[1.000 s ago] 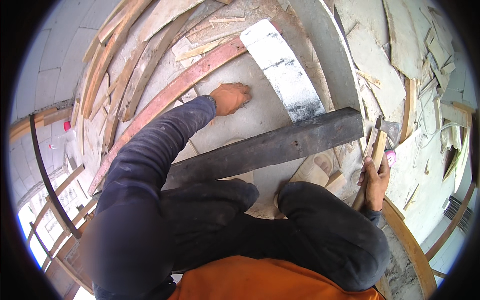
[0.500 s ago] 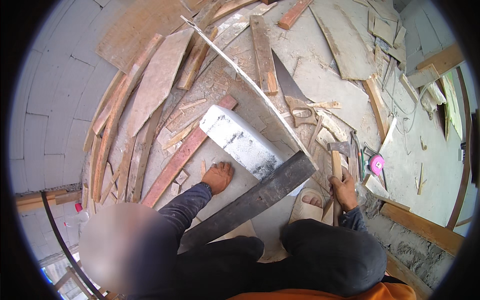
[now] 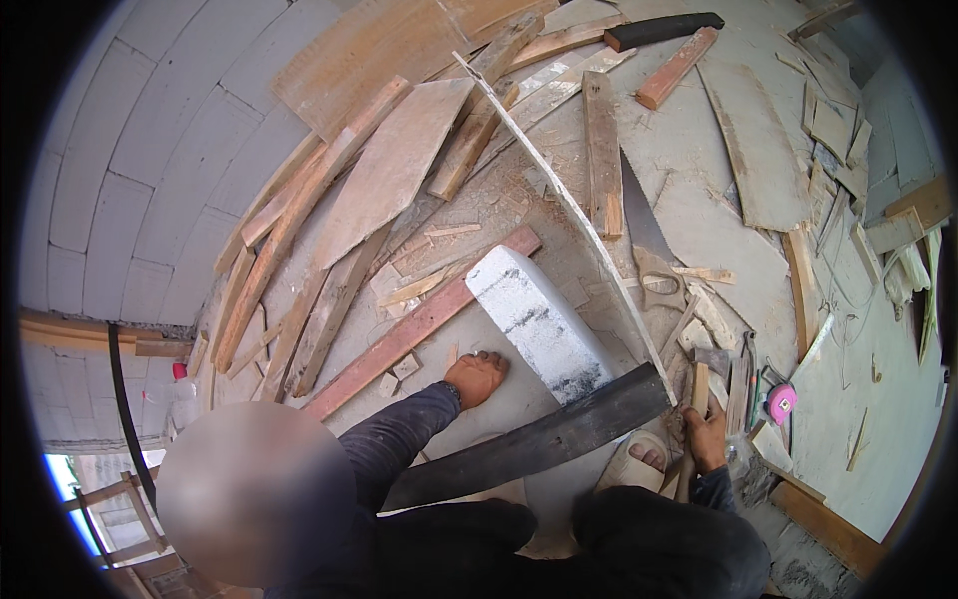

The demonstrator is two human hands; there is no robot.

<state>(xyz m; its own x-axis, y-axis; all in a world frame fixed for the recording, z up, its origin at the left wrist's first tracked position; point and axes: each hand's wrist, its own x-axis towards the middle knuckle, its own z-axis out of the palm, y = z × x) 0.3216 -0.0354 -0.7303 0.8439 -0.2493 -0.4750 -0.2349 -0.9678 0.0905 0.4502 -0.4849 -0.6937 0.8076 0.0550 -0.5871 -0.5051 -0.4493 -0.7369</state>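
Observation:
My left hand (image 3: pixel 474 377) rests on the floor between a reddish plank (image 3: pixel 409 339) and a white speckled block (image 3: pixel 529 317), its fingers curled; what lies under them is hidden. My right hand (image 3: pixel 706 434) is closed round the wooden handle of a metal-headed hatchet (image 3: pixel 713 359), held upright right of a dark beam (image 3: pixel 519 441). The beam lies crosswise above my knees, against the lower end of the block.
A thin long board (image 3: pixel 559 190) runs diagonally beside a handsaw (image 3: pixel 654 268). A pink tape measure (image 3: pixel 781 402) and other tools lie at right. Timber offcuts (image 3: pixel 314 230) and sheet pieces (image 3: pixel 748 150) cover the floor. A block wall (image 3: pixel 130 170) stands left.
The view has lifted and swung, bringing more floor, the saw and the tools into sight. My left hand's fingers have curled more. My right hand keeps hold of the hatchet.

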